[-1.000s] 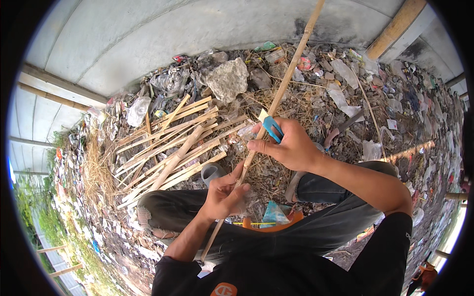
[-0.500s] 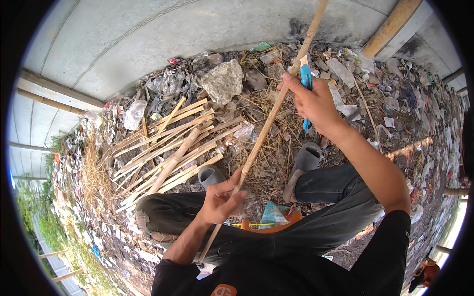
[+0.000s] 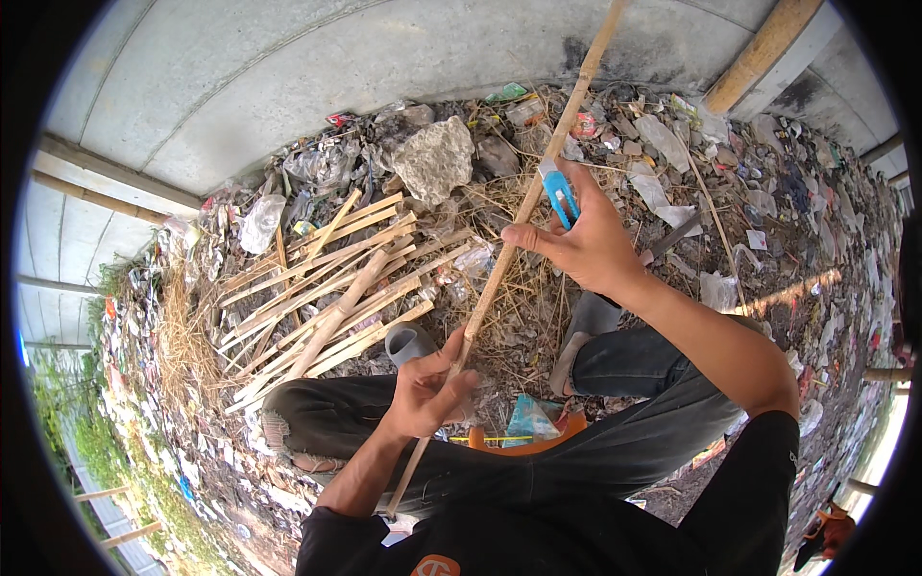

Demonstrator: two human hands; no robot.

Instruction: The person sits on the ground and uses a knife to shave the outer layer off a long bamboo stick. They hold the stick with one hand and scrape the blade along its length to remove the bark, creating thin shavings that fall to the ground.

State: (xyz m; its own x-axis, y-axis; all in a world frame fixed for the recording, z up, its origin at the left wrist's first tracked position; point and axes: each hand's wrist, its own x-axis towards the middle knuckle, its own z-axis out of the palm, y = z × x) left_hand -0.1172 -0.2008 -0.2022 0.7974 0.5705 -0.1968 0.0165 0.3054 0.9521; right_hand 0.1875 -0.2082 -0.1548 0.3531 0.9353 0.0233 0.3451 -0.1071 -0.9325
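A long, thin bamboo stick (image 3: pixel 514 245) slants from my lap up toward the wall. My left hand (image 3: pixel 429 392) is closed around its lower part, thumb and fingers on either side. In my right hand (image 3: pixel 591 235) is a blue utility knife (image 3: pixel 558 197), its blade end against the upper part of the stick. My right thumb lies along the stick below the blade. Left of my hands, a pile of split bamboo strips (image 3: pixel 327 298) rests on the ground beside my foot.
A large pale rock (image 3: pixel 434 159) sits near the concrete wall (image 3: pixel 288 77). Litter and dry straw (image 3: pixel 187 326) cover the ground. An orange object (image 3: pixel 574 422) and a blue plastic piece (image 3: pixel 531 419) lie between my legs. A bamboo post (image 3: pixel 764 58) leans at upper right.
My right hand has moved down and left along the stick, bringing the knife closer to my left hand. The stick's upper end has shifted slightly left. My left hand stays nearly still.
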